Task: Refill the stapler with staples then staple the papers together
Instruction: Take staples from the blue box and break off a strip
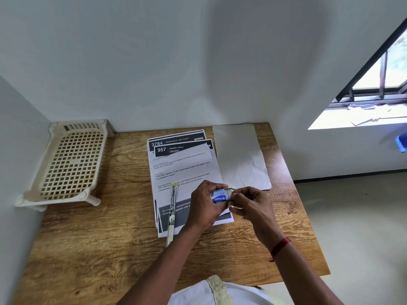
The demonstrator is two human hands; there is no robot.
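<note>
A small blue and white staple box (pixel 219 196) is gripped in my left hand (pixel 206 204) just above the printed papers (pixel 182 170). My right hand (pixel 250 200) pinches at the box's open right end, where a grey inner tray shows. The metal stapler (pixel 172 213) lies swung open, stretched lengthwise over the left part of the papers, its near end reaching onto the wooden table (pixel 99 243). The stack holds several printed sheets, fanned slightly at the top.
A blank white sheet (pixel 240 155) lies to the right of the stack, at the back of the table. A cream plastic lattice rack (pixel 70 164) stands in the back left corner against the wall. The table's right edge drops to the floor.
</note>
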